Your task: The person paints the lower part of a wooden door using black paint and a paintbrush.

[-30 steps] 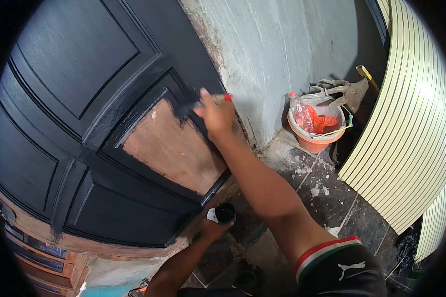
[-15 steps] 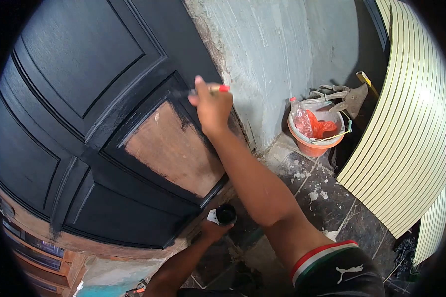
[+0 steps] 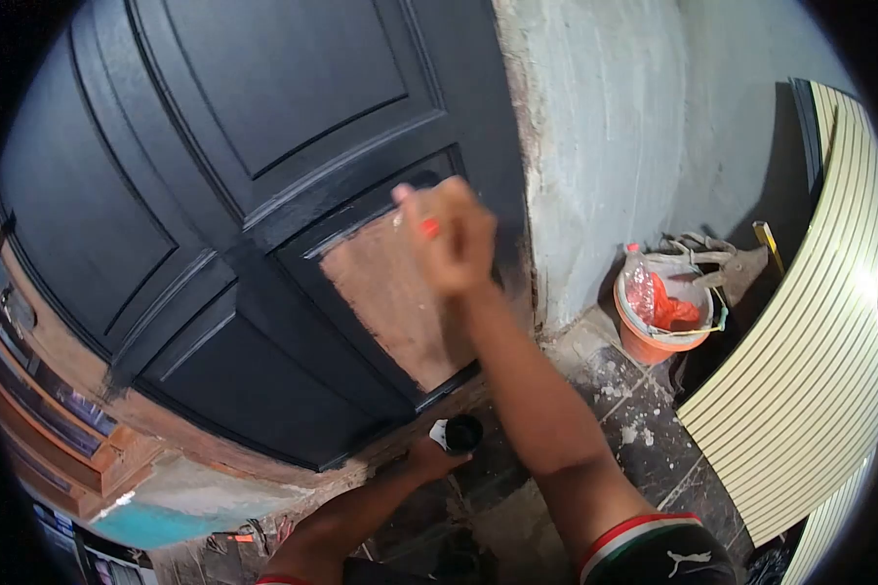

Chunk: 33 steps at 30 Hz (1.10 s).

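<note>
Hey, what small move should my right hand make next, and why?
Probably draw the brush down over the bare brown patch: the right hand holds it by the patch's upper end, the surrounding door is dark, and the left hand holds the cup low.

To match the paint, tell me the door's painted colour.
The door is painted near-black; the head view shows it best.
</note>
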Motion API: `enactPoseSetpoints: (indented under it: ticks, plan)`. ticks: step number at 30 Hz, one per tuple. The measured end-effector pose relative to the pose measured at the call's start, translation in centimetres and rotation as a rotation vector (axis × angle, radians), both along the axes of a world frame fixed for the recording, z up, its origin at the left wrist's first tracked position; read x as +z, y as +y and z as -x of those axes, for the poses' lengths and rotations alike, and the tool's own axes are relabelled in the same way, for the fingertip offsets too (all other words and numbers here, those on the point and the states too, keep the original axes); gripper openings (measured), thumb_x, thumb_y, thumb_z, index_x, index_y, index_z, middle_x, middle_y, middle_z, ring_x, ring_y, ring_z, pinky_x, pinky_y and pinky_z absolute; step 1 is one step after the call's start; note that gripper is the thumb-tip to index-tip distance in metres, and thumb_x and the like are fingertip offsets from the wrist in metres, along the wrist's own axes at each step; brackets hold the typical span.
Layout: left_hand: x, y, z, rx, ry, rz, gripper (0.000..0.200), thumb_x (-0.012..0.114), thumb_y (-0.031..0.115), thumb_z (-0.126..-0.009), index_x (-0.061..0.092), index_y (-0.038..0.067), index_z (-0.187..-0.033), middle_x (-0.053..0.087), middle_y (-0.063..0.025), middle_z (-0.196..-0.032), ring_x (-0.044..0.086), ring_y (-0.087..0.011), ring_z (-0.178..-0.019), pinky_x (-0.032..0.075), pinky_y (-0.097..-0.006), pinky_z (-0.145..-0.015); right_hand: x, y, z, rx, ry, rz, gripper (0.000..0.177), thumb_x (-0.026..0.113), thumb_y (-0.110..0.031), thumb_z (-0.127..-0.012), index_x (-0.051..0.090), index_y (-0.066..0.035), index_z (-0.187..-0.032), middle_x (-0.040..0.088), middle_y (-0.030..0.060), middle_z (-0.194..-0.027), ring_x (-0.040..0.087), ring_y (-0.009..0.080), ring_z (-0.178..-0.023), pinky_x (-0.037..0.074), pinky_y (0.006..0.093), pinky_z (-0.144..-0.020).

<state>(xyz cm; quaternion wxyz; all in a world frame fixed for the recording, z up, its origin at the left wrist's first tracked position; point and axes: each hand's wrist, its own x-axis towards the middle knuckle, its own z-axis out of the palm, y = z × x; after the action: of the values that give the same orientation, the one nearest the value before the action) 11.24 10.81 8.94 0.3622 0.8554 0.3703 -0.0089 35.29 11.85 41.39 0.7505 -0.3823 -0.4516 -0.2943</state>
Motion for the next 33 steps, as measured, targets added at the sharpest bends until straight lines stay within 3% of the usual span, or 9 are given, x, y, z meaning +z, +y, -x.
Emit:
enactPoseSetpoints:
  ticks: [2, 7, 13, 16, 19, 21, 25, 26, 33]
  plan:
    - [-1.2, -0.2, 0.1, 0.010, -0.022, -0.109, 0.086, 0.092, 0.056, -0.075, 0.058, 0.013, -0.142, 0.075, -0.0159, -0.124, 0.072, -0.0361, -0.114, 0.057, -0.0484, -0.096, 0.0, 0.6, 4.6, -0.055, -0.170, 0.140, 0.020, 0.082, -0.006, -0.093, 0.069, -0.002, -0.079, 0.063, 0.0119, -0.076, 0.063, 0.0285, -0.067, 0.049, 0.0399, -0.062]
    - [-5.6, 1.4, -0.1, -0.085, -0.169, -0.187, 0.089, 0.092, 0.059, -0.072, 0.060, 0.014, -0.142, 0.076, -0.0173, -0.121, 0.073, -0.0356, -0.114, 0.057, -0.0484, -0.095, 0.5, 0.7, 9.1, 0.464, -0.075, 0.049, 0.015, 0.085, -0.015, -0.091, 0.076, -0.004, -0.086, 0.074, 0.0097, -0.088, 0.071, 0.0268, -0.074, 0.056, 0.0369, -0.070]
    - [-1.9, 0.4, 1.0, -0.023, -0.046, -0.012, 0.087, 0.086, 0.063, -0.082, 0.057, 0.011, -0.145, 0.071, -0.0156, -0.132, 0.068, -0.0357, -0.122, 0.054, -0.0466, -0.101, -1.8, 0.3, -2.8, -0.176, 0.171, 0.124, 0.007, 0.076, -0.014, -0.095, 0.074, -0.009, -0.100, 0.075, 0.0116, -0.095, 0.074, 0.0262, -0.091, 0.059, 0.0390, -0.084]
    - [0.7, -0.1, 1.1, -0.011, 0.212, 0.038, 0.085, 0.088, 0.062, -0.078, 0.061, 0.011, -0.140, 0.073, -0.0164, -0.122, 0.070, -0.0362, -0.115, 0.055, -0.0480, -0.096, -1.5, 0.2, 0.9, -0.196, -0.143, 0.062, 0.020, 0.068, -0.013, -0.094, 0.070, -0.006, -0.113, 0.071, 0.0157, -0.097, 0.071, 0.0355, -0.084, 0.058, 0.0451, -0.078]
    - [-1.8, 0.8, 0.6, -0.017, 0.208, -0.037, 0.080, 0.091, 0.059, -0.074, 0.067, 0.010, -0.133, 0.076, -0.0188, -0.107, 0.074, -0.0386, -0.101, 0.057, -0.0506, -0.087, -2.3, 0.1, 7.1, 0.423, -0.066, 0.300, 0.014, 0.070, -0.003, -0.092, 0.072, -0.004, -0.106, 0.070, 0.0155, -0.103, 0.071, 0.0350, -0.090, 0.059, 0.0448, -0.082]
    - [-2.5, 0.5, 0.3, -0.005, 0.114, -0.061, 0.082, 0.091, 0.059, -0.075, 0.065, 0.010, -0.136, 0.076, -0.0193, -0.111, 0.073, -0.0391, -0.104, 0.057, -0.0510, -0.088, -0.4, -0.5, 10.2, 0.501, -0.310, 0.201, 0.007, 0.074, -0.003, -0.091, 0.076, -0.002, -0.097, 0.072, 0.0143, -0.106, 0.071, 0.0325, -0.092, 0.058, 0.0413, -0.086]
    - [-2.4, 0.0, 0.2, -0.049, -0.094, -0.077, 0.084, 0.090, 0.057, -0.077, 0.061, 0.011, -0.142, 0.074, -0.0199, -0.118, 0.071, -0.0395, -0.111, 0.057, -0.0505, -0.092, -1.9, 0.0, 5.1, 0.110, -0.216, 0.355, 0.013, 0.076, -0.005, -0.090, 0.079, -0.004, -0.103, 0.076, 0.0117, -0.103, 0.074, 0.0319, -0.096, 0.059, 0.0382, -0.087]
    - [-2.4, 0.0, 0.3, -0.054, -0.090, -0.045, 0.084, 0.090, 0.055, -0.077, 0.060, 0.012, -0.143, 0.074, -0.0200, -0.120, 0.071, -0.0395, -0.112, 0.056, -0.0503, -0.093, -1.8, -1.0, 2.9, 0.333, 0.040, 0.367, 0.012, 0.075, -0.008, -0.093, 0.078, -0.005, -0.104, 0.076, 0.0122, -0.104, 0.075, 0.0294, -0.097, 0.058, 0.0375, -0.089]
    - [0.2, -0.7, 0.7, -0.003, -0.065, 0.065, 0.082, 0.095, 0.041, -0.076, 0.059, 0.013, -0.144, 0.072, -0.0184, -0.128, 0.069, -0.0387, -0.118, 0.055, -0.0490, -0.100, -3.4, -0.3, -0.6, -0.217, -0.111, 0.099, 0.016, 0.076, 0.003, -0.090, 0.074, -0.002, -0.105, 0.075, 0.0138, -0.110, 0.074, 0.0301, -0.099, 0.058, 0.0378, -0.091]
